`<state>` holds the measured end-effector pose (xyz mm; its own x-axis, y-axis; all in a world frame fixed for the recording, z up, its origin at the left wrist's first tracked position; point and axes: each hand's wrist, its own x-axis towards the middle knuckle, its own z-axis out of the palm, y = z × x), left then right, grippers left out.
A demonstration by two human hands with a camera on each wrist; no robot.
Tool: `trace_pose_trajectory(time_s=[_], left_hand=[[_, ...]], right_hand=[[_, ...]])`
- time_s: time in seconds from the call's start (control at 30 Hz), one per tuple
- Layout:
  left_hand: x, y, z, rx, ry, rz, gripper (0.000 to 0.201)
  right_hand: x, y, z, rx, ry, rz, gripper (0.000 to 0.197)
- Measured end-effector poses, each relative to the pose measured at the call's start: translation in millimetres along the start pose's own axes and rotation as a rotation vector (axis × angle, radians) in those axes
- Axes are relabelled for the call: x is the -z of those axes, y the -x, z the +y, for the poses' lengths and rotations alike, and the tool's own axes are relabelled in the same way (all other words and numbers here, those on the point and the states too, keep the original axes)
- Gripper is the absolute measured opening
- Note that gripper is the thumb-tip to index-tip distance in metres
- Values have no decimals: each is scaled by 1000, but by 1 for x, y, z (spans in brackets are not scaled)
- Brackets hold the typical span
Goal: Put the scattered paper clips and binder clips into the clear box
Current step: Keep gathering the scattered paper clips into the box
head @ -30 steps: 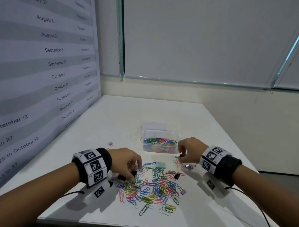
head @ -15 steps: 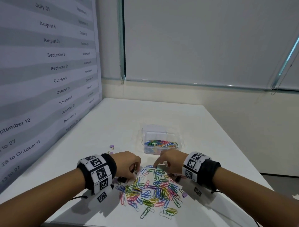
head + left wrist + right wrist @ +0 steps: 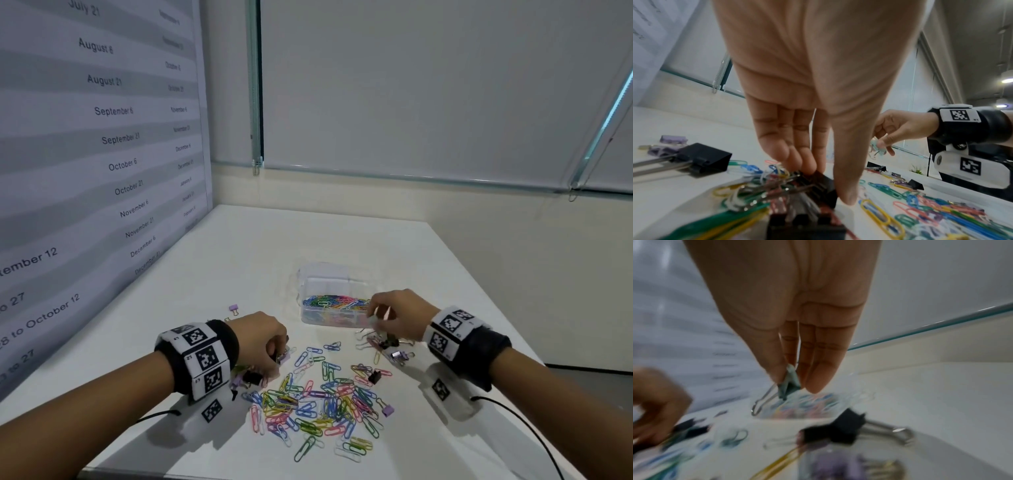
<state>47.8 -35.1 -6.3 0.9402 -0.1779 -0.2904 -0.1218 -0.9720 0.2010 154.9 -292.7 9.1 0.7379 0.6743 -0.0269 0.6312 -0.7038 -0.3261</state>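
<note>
We see our right hand [image 3: 789, 331] lifted off the white tabletop [image 3: 239, 260], thumb and fingers closed in a pinch on a pale green binder clip [image 3: 788, 382], whose wire handles hang down and away from the fingertips. Just beyond and a little to the left of that hand sits the clear box [image 3: 329, 291], its lid standing open at the back and a layer of coloured paper clips already lying inside. Below the right hand, 1 black binder clip [image 3: 838, 430] and a lilac one lie on the tabletop, though the wrist view there is blurred. Our left hand [image 3: 818, 100] reaches down with fingers and thumb drawn together on a black binder clip [image 3: 818, 183] at the left edge of the loose pile of paper clips [image 3: 318, 404]; the fingertips touch it from both sides, and we cannot tell whether it is lifted. To the left of that hand another black binder clip [image 3: 702, 159] lies with its silver handles flat, with lilac ones just past it. The pile spreads across the tabletop between our 2 hands, nearer to us than the box.
</note>
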Motion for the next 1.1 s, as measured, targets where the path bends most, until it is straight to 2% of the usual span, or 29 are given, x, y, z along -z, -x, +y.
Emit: trace_pose_trajectory(time_s=[0.17,0.33,0.47,0.6,0.7,0.8,0.87,0.97,1.1], left_hand=[[-1,-2,0,-17,-48,18,31],[-2,-3,-3,-3,-17,42,37],[-3,-5,-4,-7,6,53,35],[3,-6,-3,-24,30,136,27],[13,-4,-6,-19,55,230,25],[18,-3,-14,21,87,304,23],[19,-3,-21,65,80,324,23],[17,-2,-37,157,43,289,24],[13,0,-48,262,38,149,29]], right_hand=[[12,8,40,-263,-32,11,12],[1,13,52,-357,48,-66,7],[-6,10,37,-240,270,-56,23],[-11,9,-10,-14,148,-118,34],[-21,10,-41,94,120,-248,63],[-35,8,-56,142,124,-381,96],[-42,8,-62,185,134,-442,108],[-48,13,-66,272,201,-469,105],[-51,16,-65,319,184,-400,77]])
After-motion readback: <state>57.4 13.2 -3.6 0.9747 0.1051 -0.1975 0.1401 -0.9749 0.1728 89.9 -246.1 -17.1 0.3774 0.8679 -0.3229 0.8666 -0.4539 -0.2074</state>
